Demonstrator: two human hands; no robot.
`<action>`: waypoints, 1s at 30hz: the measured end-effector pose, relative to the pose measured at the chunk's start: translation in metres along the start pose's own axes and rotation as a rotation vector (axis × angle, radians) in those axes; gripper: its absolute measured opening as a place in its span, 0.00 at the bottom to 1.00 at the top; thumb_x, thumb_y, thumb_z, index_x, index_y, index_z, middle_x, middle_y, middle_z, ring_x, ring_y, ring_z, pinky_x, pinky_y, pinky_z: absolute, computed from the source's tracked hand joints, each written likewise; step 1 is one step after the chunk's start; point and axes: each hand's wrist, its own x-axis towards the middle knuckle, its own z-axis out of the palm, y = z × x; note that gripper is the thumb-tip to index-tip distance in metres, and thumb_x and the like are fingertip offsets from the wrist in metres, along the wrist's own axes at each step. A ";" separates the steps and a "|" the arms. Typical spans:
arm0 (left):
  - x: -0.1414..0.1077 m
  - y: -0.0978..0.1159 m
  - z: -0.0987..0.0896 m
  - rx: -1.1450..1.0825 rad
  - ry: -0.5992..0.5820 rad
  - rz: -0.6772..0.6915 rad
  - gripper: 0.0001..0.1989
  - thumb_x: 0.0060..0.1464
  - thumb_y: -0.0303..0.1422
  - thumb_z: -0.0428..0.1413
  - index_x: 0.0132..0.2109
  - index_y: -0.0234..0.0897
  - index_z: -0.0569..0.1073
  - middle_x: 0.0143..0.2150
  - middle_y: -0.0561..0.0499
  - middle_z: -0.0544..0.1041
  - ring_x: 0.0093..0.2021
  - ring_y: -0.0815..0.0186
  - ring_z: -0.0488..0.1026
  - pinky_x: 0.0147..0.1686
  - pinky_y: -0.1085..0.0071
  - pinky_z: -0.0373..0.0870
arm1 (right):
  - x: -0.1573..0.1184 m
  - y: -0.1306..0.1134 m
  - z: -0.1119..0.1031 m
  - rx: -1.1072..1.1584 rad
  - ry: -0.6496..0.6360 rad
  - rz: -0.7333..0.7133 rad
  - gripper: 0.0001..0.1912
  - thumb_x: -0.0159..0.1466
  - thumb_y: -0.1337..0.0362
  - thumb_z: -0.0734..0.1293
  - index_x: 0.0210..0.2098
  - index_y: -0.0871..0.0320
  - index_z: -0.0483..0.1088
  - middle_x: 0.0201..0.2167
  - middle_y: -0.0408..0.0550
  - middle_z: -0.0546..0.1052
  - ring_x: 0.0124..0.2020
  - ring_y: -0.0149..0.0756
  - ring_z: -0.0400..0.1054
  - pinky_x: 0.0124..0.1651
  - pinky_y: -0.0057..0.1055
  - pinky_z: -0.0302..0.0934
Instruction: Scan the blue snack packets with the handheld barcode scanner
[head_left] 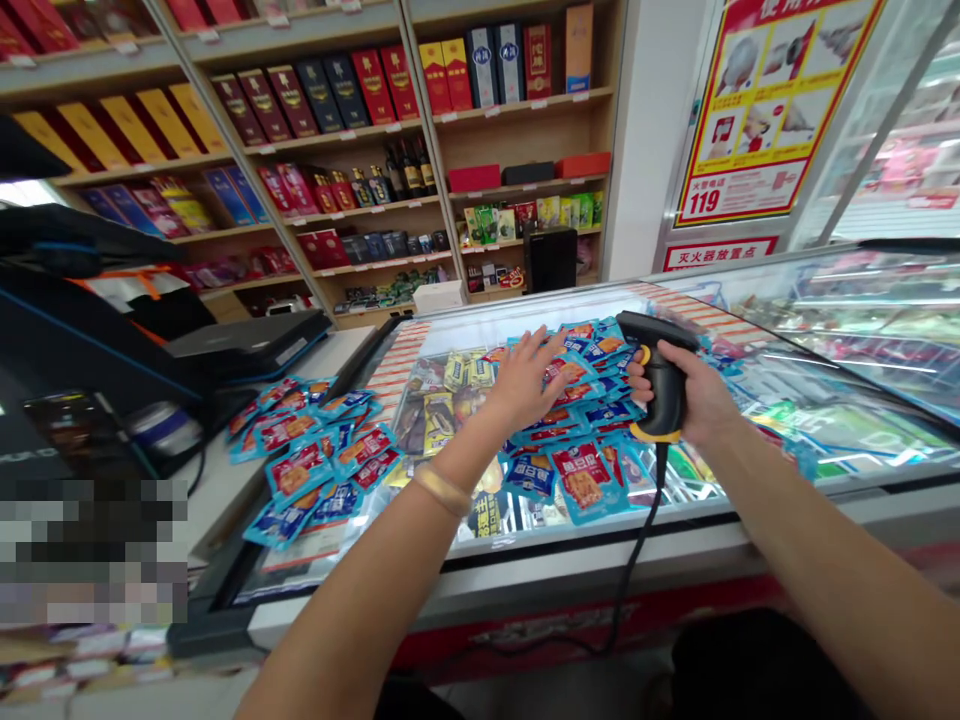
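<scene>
My right hand (690,385) grips a black and yellow barcode scanner (663,385) by its handle, its head tilted over the pile of snack packets. A cable runs down from the handle. My left hand (529,375), with a gold bangle on the wrist, reaches out with fingers spread over the left side of the pile. Whether the fingertips touch a packet I cannot tell. The blue and red snack packets (585,478) lie heaped on the freezer's glass top (465,518). A second group of the same packets (300,465) lies to the left, partly on the counter.
Yellow packages (439,420) show through the freezer glass. On the left counter stand a dark scale-like device (247,345) and a phone (90,440). Shelves of boxed goods (322,95) line the back, beside a red and yellow poster (780,110). The scanner cable (626,590) hangs over the front edge.
</scene>
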 end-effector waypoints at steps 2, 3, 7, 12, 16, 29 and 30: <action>-0.012 -0.021 -0.011 0.010 0.061 -0.024 0.30 0.62 0.41 0.48 0.68 0.40 0.54 0.70 0.40 0.55 0.70 0.53 0.51 0.65 0.50 0.50 | -0.002 0.000 0.010 -0.016 -0.036 -0.018 0.06 0.61 0.61 0.66 0.31 0.58 0.68 0.23 0.44 0.67 0.20 0.27 0.59 0.17 0.21 0.59; -0.020 -0.034 -0.018 0.020 0.078 -0.050 0.31 0.60 0.40 0.50 0.68 0.38 0.56 0.69 0.39 0.57 0.69 0.53 0.53 0.65 0.52 0.52 | -0.003 0.001 0.017 -0.026 -0.066 -0.022 0.06 0.60 0.61 0.66 0.31 0.58 0.69 0.23 0.44 0.67 0.20 0.27 0.59 0.17 0.21 0.59; -0.057 -0.093 -0.052 -0.035 -0.001 -0.294 0.27 0.55 0.39 0.53 0.61 0.36 0.67 0.58 0.42 0.73 0.55 0.56 0.72 0.56 0.63 0.66 | -0.001 0.022 0.056 -0.059 -0.215 0.026 0.08 0.61 0.60 0.65 0.31 0.58 0.68 0.24 0.44 0.68 0.21 0.27 0.59 0.18 0.21 0.59; -0.105 -0.141 -0.089 0.041 -0.222 -0.615 0.33 0.45 0.49 0.59 0.56 0.39 0.72 0.49 0.45 0.79 0.46 0.54 0.77 0.46 0.66 0.70 | 0.008 0.070 0.107 -0.074 -0.312 0.238 0.09 0.62 0.61 0.66 0.30 0.60 0.68 0.23 0.44 0.68 0.21 0.27 0.60 0.19 0.21 0.59; -0.128 -0.153 -0.097 0.107 -0.400 -0.699 0.41 0.34 0.53 0.63 0.55 0.38 0.72 0.55 0.41 0.76 0.53 0.49 0.73 0.49 0.63 0.68 | 0.013 0.108 0.124 -0.067 -0.373 0.380 0.11 0.62 0.60 0.67 0.28 0.61 0.68 0.22 0.44 0.68 0.20 0.26 0.60 0.20 0.20 0.58; -0.121 -0.134 -0.086 -0.740 0.250 -0.797 0.26 0.38 0.49 0.66 0.42 0.38 0.75 0.38 0.47 0.79 0.38 0.58 0.76 0.35 0.68 0.71 | 0.001 0.127 0.110 -0.103 -0.384 0.464 0.10 0.61 0.60 0.67 0.29 0.62 0.69 0.22 0.43 0.67 0.20 0.25 0.60 0.20 0.20 0.59; -0.118 -0.129 -0.086 -0.933 0.276 -0.789 0.25 0.43 0.51 0.63 0.43 0.38 0.75 0.39 0.46 0.79 0.39 0.59 0.77 0.36 0.67 0.72 | 0.000 0.128 0.110 -0.102 -0.393 0.467 0.10 0.61 0.60 0.67 0.29 0.62 0.69 0.22 0.43 0.68 0.20 0.25 0.60 0.20 0.20 0.59</action>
